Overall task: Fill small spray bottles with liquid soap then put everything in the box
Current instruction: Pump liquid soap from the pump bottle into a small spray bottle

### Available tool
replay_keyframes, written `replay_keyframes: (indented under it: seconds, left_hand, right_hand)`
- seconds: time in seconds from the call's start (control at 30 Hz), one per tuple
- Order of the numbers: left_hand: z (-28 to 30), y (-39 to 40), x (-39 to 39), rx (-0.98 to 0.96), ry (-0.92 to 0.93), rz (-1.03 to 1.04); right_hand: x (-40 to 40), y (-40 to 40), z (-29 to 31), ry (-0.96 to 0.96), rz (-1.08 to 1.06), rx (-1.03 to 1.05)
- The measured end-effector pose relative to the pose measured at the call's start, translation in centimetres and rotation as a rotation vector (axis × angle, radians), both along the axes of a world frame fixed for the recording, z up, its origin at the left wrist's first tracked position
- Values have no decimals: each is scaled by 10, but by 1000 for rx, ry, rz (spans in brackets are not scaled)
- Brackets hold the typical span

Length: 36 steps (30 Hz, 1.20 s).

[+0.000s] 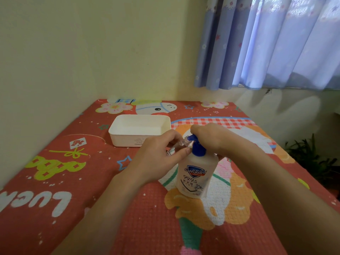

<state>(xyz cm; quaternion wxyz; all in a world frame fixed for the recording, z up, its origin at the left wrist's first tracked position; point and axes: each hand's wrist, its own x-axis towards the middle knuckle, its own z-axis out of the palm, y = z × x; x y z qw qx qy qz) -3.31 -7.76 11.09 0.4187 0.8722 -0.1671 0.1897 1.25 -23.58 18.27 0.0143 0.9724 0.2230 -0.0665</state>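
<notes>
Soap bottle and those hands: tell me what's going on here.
A person is filling a small clear spray bottle from a soap bottle standing on the patterned table cover. The right hand presses on the blue pump, while the left hand holds the tilted spray bottle with its mouth at the nozzle. The white box sits behind, nothing visible in it.

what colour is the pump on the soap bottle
Blue pump on the soap bottle, head view.
</notes>
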Motion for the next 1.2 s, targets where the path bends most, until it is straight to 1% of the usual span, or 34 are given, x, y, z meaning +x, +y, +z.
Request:
replay_keyframes:
  seconds: [0.07,0.17,0.27,0.5,0.7,0.87,1.2]
  left_hand:
    - [1,1,0,2,-2,2]
    - [3,1,-2,28,-10,0]
    - [5,1,-3,60,-13,1]
    - [2,1,-2,62,-27,12]
    - [-3,0,-2,50,-48,29]
    - [-4,-2,-4,35,-56,52]
    - [-7,-2,-3,-20,-25,33]
  right_hand:
    - [-5,-1,6,38,15,12]
    - [-8,1,11,34,44,-43]
    - [-8,2,12,38,58,-51]
    - [-10,3,11,-7,70,-91]
    - [-1,5,-1,-75,57,-159]
    - [3,5,-7,-108,54,-139]
    - [-1,3,3,-53,29,-94]
